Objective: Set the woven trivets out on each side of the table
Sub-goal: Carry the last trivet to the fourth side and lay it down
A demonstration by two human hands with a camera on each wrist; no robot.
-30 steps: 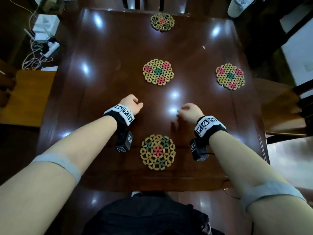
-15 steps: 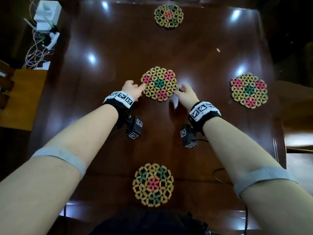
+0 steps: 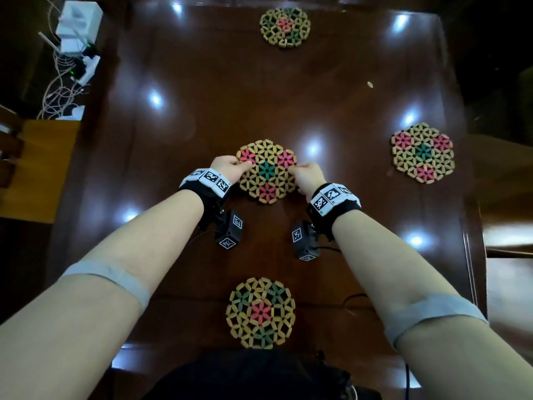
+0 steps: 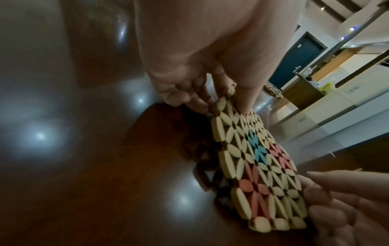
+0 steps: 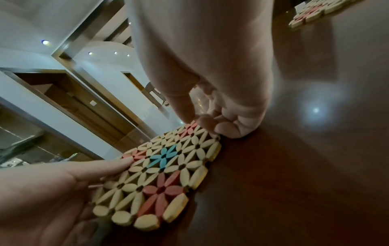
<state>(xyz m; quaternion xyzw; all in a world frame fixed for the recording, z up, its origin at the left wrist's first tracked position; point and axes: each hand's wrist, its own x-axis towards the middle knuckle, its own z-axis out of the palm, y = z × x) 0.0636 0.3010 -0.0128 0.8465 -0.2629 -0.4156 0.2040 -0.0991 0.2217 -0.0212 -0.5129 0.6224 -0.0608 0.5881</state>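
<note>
Centre trivet (image 3: pixel 266 171) in the middle of the surface (image 3: pixel 202 90), pinched at opposite edges by both hands. Left hand (image 3: pixel 227 168) on its left edge: thumb on top beside a pink flower, fingers (image 4: pixel 189 98) curled under the rim, as seen from the left wrist. Right hand (image 3: pixel 308 177) on its right edge: thumb pressed on top, fingers (image 5: pixel 223 126) curled tight at the rim, as seen from the right wrist. Edges appear raised a little off the surface in both wrist views, with a shadow beneath; cannot tell whether any part touches the wood. Teal flower at its centre, three pink flowers around, tan pieces elsewhere.

Near trivet (image 3: pixel 261 313) flat at the near edge, between the forearms, pink flower in the middle. Far trivet (image 3: pixel 285 24) flat at the far edge, well apart from the hands. Right trivet (image 3: pixel 422 153) flat near the right edge, teal centre, three pink flowers; a slice of it visible in the right wrist view (image 5: pixel 311 11).

Marker bands and small black camera blocks on both wrists. White box (image 3: pixel 78 24) with a tangle of cables (image 3: pixel 62 90) on the floor beyond the left edge. Bright ceiling-light reflections across the dark glossy wood.
</note>
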